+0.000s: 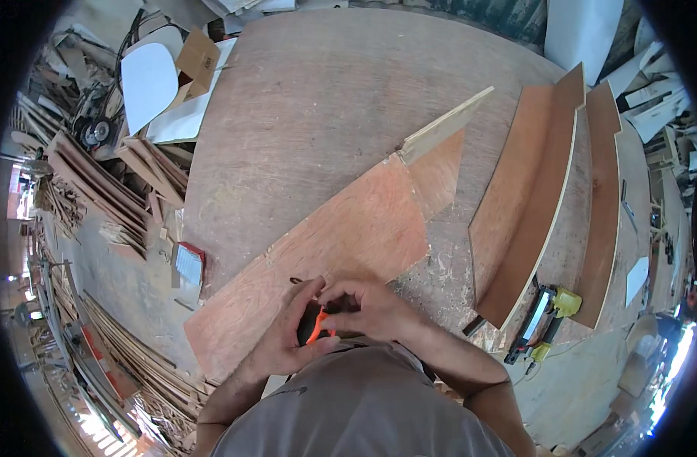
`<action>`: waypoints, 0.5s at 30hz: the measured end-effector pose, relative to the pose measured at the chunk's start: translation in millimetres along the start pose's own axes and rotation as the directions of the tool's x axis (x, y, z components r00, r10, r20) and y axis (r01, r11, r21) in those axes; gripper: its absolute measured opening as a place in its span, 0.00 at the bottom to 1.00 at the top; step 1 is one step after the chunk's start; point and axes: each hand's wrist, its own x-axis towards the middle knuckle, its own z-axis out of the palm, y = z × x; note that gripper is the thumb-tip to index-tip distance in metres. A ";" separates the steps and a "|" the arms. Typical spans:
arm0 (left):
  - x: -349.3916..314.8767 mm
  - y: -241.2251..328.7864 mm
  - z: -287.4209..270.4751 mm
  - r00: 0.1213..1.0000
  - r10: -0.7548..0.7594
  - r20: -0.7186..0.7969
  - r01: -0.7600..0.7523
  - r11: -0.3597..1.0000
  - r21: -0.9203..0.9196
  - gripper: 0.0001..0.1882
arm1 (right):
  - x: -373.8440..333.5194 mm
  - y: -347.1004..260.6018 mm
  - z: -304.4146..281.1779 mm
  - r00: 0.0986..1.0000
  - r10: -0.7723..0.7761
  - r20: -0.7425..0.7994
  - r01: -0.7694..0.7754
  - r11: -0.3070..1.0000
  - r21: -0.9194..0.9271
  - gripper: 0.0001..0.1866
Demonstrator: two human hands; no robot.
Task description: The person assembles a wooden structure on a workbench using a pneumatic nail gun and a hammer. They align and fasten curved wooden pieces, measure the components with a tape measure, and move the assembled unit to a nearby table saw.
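Close to my body, both hands meet around a small black-and-orange object [316, 326] whose exact kind I cannot make out. My left hand [286, 324] curls around its dark body, with the thumb low and the fingers on top. From the other side my right hand [375, 308] pinches at the orange part with bent fingers. A small dark tip [295, 280] shows just beyond my left fingertips. Beneath and ahead of the hands lies a long reddish plywood panel [325, 221], slanting up to the right. At its far end a second plywood piece [440, 171] bears an upright pale-edged strip [447, 122].
The panels rest on a large worn wooden tabletop [287, 99]. Two long brown L-shaped boards [543, 198] [604, 198] stand at the right, with a yellow-and-black nail gun [543, 320] by their near ends. A red-edged box [189, 263] sits at the left edge. Wood offcuts [97, 190] pile up beyond.
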 end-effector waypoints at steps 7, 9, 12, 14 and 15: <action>-124.1 -80.9 -95.5 0.795 -0.360 -0.489 0.413 0.911 0.001 0.15 | 59.1 -63.5 -70.8 0.787 -0.204 -0.582 0.030 0.955 -0.295 0.09; -174.2 -100.8 -134.6 0.653 -0.443 -0.615 0.489 0.866 -0.105 0.05 | 87.3 -59.1 -136.8 0.554 -0.427 -0.715 0.136 0.893 -0.428 0.08; -216.3 -112.1 -169.5 0.624 -0.380 -0.682 0.506 0.862 -0.017 0.05 | 109.7 -55.5 -187.3 0.581 -0.335 -0.741 0.073 0.929 -0.363 0.13; -216.9 -117.0 -170.1 0.634 -0.368 -0.681 0.489 0.872 -0.015 0.06 | 121.8 -49.1 -189.1 0.534 -0.400 -0.745 0.046 0.893 -0.447 0.14; -204.6 -109.4 -160.7 0.606 -0.399 -0.688 0.491 0.868 -0.071 0.06 | 124.9 -48.7 -184.0 0.508 -0.452 -0.734 -0.022 0.844 -0.535 0.14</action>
